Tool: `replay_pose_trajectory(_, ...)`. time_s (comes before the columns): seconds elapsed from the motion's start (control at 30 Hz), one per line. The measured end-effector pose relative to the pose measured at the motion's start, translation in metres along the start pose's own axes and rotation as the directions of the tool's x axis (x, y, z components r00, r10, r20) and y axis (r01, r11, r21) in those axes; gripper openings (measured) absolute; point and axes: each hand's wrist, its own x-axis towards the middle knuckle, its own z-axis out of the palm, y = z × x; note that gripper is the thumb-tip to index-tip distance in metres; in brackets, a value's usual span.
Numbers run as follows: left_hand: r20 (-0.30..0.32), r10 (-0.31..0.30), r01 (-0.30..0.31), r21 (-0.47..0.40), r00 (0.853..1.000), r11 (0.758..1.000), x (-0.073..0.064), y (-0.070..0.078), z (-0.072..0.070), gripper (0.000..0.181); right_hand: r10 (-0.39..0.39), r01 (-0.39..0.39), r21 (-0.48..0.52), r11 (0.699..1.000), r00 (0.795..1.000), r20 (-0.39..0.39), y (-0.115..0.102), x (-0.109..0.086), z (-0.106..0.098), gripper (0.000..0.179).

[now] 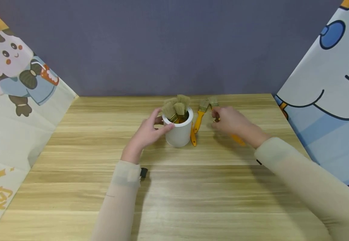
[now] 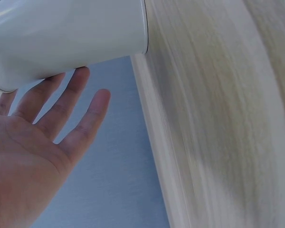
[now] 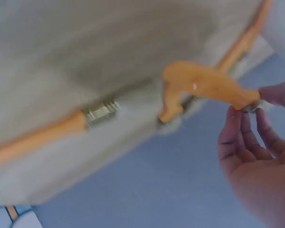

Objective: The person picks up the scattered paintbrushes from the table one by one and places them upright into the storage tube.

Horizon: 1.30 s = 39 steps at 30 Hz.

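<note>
My left hand (image 1: 147, 134) holds the left side of a white cylindrical pot (image 1: 178, 135), its thumb at the front rim. In the left wrist view, several fingertips touch the pot's smooth wall, and the thumb is hidden. Several paintbrushes (image 1: 179, 108) stand in the pot, bristles up. To the right of it, my right hand (image 1: 231, 122) pinches a paintbrush (image 3: 209, 85) near its metal band. That brush's orange handle points away from the fingertips, blurred in the right wrist view, and the hand covers much of it in the head view.
Beside the pot lies a flat paintbrush (image 1: 199, 121), with another orange handle (image 1: 193, 137) close against the pot's base. An orange handle (image 1: 237, 140) shows under the right wrist. A dark blue-grey wall (image 1: 174, 47) rises at the table's back edge; printed cartoon sheets flank both sides.
</note>
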Motion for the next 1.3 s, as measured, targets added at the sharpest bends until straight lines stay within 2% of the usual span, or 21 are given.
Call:
replay_pose_trajectory(0.13, 0.005, -0.01, 0.01, 0.003, 1.0, 1.0, 0.0, 0.001, -0.001, 0.089, 0.011, -0.006, 0.081, 0.997, 0.998, -0.057, -0.012, -0.006, -0.022, 0.025)
replay_pose_trajectory(0.27, 0.004, -0.016, 0.016, 0.009, 1.0, 1.0, 0.0, 0.002, -0.001, 0.09, -0.014, 0.029, 0.131, 0.991, 0.993, -0.116, -0.028, -0.015, -0.044, 0.027)
replay_pose_trajectory(0.43, 0.002, -0.004, 0.004, 0.005, 1.0, 1.0, -0.001, 0.002, 0.0, 0.088, -0.049, 0.078, 0.145, 0.986, 0.98, -0.192, -0.052, -0.029, -0.071, 0.026)
replay_pose_trajectory(0.53, 0.002, -0.002, 0.002, -0.001, 1.0, 1.0, 0.0, 0.001, 0.0, 0.088, -0.079, 0.118, 0.148, 0.982, 0.965, -0.25, -0.068, -0.037, -0.087, 0.023)
replay_pose_trajectory(0.7, 0.003, -0.006, 0.006, -0.002, 1.0, 1.0, 0.0, 0.0, 0.0, 0.086, -0.144, 0.209, 0.162, 0.964, 0.928, -0.342, -0.09, -0.048, -0.108, 0.02)
replay_pose_trajectory(0.9, 0.004, 0.001, -0.001, -0.002, 1.0, 1.0, 0.0, 0.001, 0.0, 0.083, -0.237, 0.323, 0.158, 0.933, 0.883, -0.405, -0.11, -0.051, -0.115, 0.025)
replay_pose_trajectory(1.13, 0.007, 0.007, -0.007, -0.001, 1.0, 1.0, -0.001, 0.001, -0.001, 0.081, -0.263, 0.372, 0.192, 0.908, 0.864, -0.43, -0.122, -0.047, -0.114, 0.04)
replay_pose_trajectory(1.3, 0.007, 0.015, -0.015, -0.006, 1.0, 1.0, -0.001, 0.001, -0.001, 0.079, -0.311, 0.428, 0.186, 0.884, 0.838, -0.449, -0.127, -0.04, -0.113, 0.056)
